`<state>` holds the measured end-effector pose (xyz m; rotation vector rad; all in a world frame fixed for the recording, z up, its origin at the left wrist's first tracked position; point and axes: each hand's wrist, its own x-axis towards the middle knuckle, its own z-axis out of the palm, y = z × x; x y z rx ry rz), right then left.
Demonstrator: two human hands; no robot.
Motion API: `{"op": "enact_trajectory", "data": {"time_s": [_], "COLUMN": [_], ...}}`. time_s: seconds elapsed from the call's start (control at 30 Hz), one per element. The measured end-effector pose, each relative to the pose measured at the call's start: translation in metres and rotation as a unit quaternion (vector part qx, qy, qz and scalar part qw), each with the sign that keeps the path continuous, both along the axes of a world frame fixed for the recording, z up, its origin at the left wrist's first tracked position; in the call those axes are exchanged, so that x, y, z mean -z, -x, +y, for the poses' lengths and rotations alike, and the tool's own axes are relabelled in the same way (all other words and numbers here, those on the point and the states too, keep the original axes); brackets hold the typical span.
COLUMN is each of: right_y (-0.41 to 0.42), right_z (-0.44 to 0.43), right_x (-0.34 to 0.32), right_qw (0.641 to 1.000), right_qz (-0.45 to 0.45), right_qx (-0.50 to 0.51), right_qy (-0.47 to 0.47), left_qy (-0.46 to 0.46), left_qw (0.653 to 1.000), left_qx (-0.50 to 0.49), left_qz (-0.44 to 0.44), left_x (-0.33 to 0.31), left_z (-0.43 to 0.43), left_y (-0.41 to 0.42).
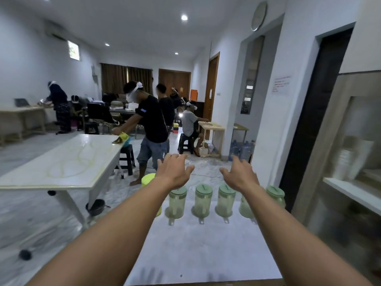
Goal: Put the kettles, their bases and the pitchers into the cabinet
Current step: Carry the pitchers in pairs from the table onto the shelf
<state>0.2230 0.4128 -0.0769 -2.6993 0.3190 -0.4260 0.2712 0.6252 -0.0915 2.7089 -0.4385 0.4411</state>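
Several translucent green pitchers with green lids stand in a row along the far edge of a white table (198, 250) in front of me, for instance the pitcher (177, 201) under my left wrist, the pitcher (203, 200) in the middle and the pitcher (276, 196) at the far right. A yellow-green pitcher (148, 180) shows left of my left arm. My left hand (174, 171) and my right hand (240, 175) hover above the row with fingers spread, holding nothing. The cabinet (350, 153) stands at the right, its shelves blurred. No kettles or bases are visible.
A long white table (61, 164) stands to the left with a black bowl (95, 206) on the floor beneath it. A person in a black shirt (152, 120) stands just beyond the pitchers. Other people, stools and water bottles (241, 149) fill the room behind.
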Motion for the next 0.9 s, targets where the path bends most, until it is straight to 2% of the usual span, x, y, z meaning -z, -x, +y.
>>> {"op": "enact_trajectory", "data": {"time_s": [0.23, 0.4, 0.57, 0.9], "right_y": [-0.069, -0.114, -0.168, -0.262], "right_z": [0.068, 0.097, 0.111, 0.120], "right_x": [0.041, 0.085, 0.144, 0.253], "right_qw": [0.999, 0.996, 0.992, 0.984], "right_qz": [0.027, 0.056, 0.087, 0.139], "right_qx": [-0.039, -0.058, -0.084, -0.069], "right_qy": [-0.019, -0.028, -0.048, -0.088], "left_qy": [0.018, 0.083, 0.109, 0.243], "left_qw": [0.999, 0.993, 0.984, 0.936], "left_qx": [-0.037, -0.060, -0.091, -0.150], "left_qz": [0.027, 0.062, 0.111, 0.204], "left_x": [0.042, 0.093, 0.150, 0.242], "left_z": [0.066, 0.092, 0.108, 0.101], "left_y": [-0.053, -0.085, -0.124, -0.210]}}
